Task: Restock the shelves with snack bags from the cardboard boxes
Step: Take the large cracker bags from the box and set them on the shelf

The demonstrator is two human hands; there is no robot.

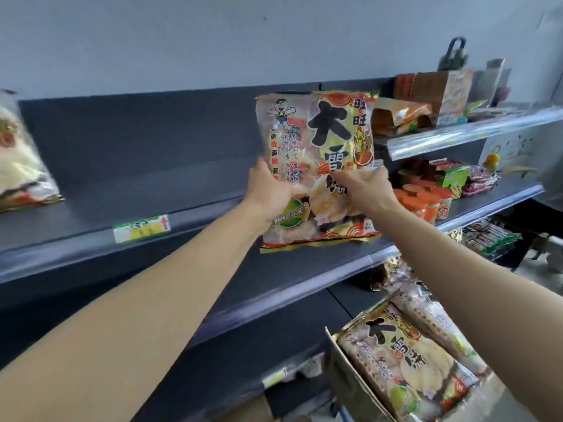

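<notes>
A large rice-cracker snack bag (pixel 320 138), gold and red with big black characters, is held upright in front of the dark upper shelf (pixel 146 190). My left hand (pixel 269 194) grips its lower left side. My right hand (pixel 364 188) pinches its right middle. The bag's bottom edge hangs just over the shelf's front rail. An open cardboard box (pixel 347 382) at the lower right holds more bags of the same kind (pixel 405 360).
Another snack bag (pixel 21 159) leans on the same shelf at the far left. A yellow-green price tag (pixel 141 228) sits on the shelf rail. Boxes, cups and packets fill the shelves at the right (pixel 432 193). A lower dark shelf (pixel 274 287) runs beneath my arms.
</notes>
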